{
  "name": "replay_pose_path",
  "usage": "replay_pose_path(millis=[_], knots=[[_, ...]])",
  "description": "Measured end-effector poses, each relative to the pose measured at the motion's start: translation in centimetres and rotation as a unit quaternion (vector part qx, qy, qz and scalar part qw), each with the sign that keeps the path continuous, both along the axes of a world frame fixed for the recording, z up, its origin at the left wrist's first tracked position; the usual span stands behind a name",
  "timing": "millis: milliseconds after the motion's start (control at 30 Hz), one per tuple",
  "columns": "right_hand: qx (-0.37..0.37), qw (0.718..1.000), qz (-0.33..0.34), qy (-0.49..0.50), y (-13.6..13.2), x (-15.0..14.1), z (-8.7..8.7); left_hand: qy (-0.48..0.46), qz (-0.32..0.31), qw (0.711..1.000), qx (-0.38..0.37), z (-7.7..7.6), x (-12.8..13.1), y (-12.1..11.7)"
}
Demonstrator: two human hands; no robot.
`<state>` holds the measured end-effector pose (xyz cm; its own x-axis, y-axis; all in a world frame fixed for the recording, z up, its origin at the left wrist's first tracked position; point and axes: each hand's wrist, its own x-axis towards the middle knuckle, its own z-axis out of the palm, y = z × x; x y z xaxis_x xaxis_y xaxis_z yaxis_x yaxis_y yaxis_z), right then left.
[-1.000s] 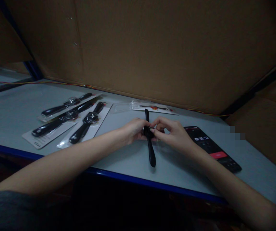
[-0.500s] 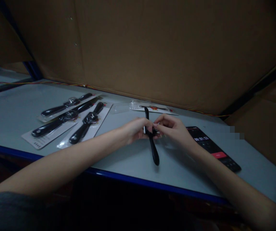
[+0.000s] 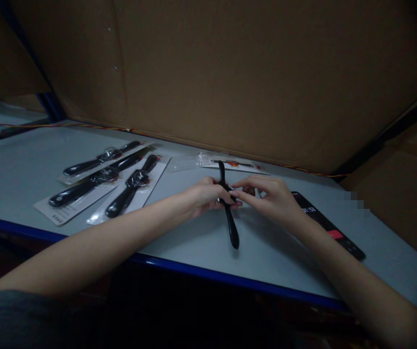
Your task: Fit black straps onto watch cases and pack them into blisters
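Observation:
A black two-handled spokeshave (image 3: 232,227) is held above the front part of the table, its long handles pointing away from and toward me. My left hand (image 3: 208,198) is closed around its middle from the left, thumb on top. From the right, my right hand (image 3: 266,196) reaches in with thumb and forefinger pinched at the tool's centre. The small part under those fingertips is too dark and covered to make out.
Several similar black tools in clear blister packs on cards (image 3: 136,186) lie at the left. At the back lies a printed card (image 3: 235,165) beside clear plastic packaging (image 3: 183,164). A phone (image 3: 330,228) rests at the right. Cardboard walls (image 3: 230,82) enclose the table (image 3: 179,242).
My right hand has shifted slightly right and its fingers have changed position at the tool's centre, covering more of the phone. My left hand still grips the spokeshave, which has barely moved.

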<state>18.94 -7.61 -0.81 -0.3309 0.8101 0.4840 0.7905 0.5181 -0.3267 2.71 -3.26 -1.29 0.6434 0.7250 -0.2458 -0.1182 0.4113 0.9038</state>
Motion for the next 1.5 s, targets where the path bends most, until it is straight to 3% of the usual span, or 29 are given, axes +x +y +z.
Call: replay_pose_path(millis=[167,367,567,733,867,1000,1167,1233,1333,1400,1500], knots=[[0.026,0.997,-0.032,-0.072,0.2,-0.8,-0.4,0.021,-0.006,1.0,0.007,0.1,0.1,-0.3],[-0.081,0.994,-0.063,0.044,0.2,-0.9,-0.5,0.017,-0.016,1.0,0.01,-0.4,0.1,-0.1],[-0.045,0.995,-0.086,0.019,0.3,-0.1,-0.1,0.001,-0.01,1.0,0.011,-0.6,0.2,0.1],[-0.077,0.994,-0.042,-0.061,0.4,-0.7,-0.3,0.03,0.0,0.999,0.041,-0.4,0.2,-0.2],[-0.024,0.987,0.027,-0.155,0.4,-0.6,-0.1,0.044,-0.001,0.998,0.033,-0.5,0.2,-0.1],[-0.006,0.978,0.047,-0.201,0.2,-0.3,0.3,0.04,-0.03,0.998,0.03,-0.5,0.2,0.1],[-0.029,0.99,-0.025,-0.138,-0.1,-1.0,0.0,0.045,-0.023,0.998,0.045,-0.5,0.2,-0.1],[-0.087,0.992,-0.066,-0.058,0.0,-1.2,-0.4,0.033,-0.026,0.998,0.044,-0.5,0.2,-0.3],[-0.174,0.979,-0.075,0.07,0.3,-1.0,-0.6,0.025,-0.023,0.999,0.038,-0.6,0.2,-0.3],[-0.158,0.981,-0.065,0.091,0.4,-0.4,-0.3,0.021,-0.02,0.999,0.036,-0.6,0.1,-0.2],[-0.102,0.994,0.001,0.042,0.5,0.9,0.4,0.019,-0.01,0.999,0.031,-0.3,0.1,-0.1]])
